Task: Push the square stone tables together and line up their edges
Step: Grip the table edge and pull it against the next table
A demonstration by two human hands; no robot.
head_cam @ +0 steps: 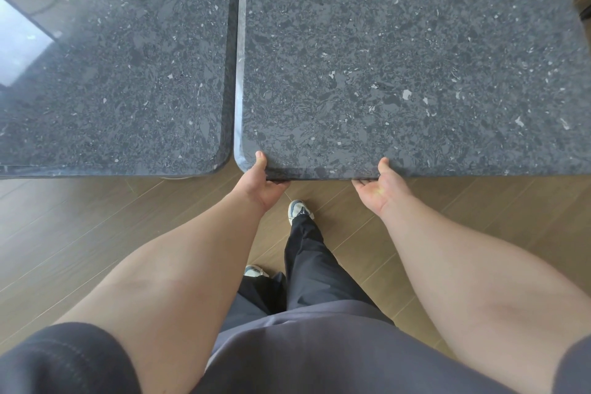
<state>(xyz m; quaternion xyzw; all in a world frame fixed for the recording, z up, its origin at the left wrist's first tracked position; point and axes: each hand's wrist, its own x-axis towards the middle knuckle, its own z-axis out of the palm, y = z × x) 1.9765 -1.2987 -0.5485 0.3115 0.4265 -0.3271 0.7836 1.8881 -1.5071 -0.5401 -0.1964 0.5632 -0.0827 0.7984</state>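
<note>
Both bare forearms reach to the right table [399, 57], where the left hand [260, 184] and right hand [380, 190] each grip its near edge, thumbs on top. Two stone tables stand side by side: the left table [112, 73] sits just apart, a narrow gap remaining, near edges nearly level.

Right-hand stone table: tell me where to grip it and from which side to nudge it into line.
Grip the right table by its near edge, from the standing side, as the left hand and right hand do: thumbs on top, fingers under the overhanging slab. That straight lip looks best for steering it against the left table; the polished top offers little purchase.
</note>
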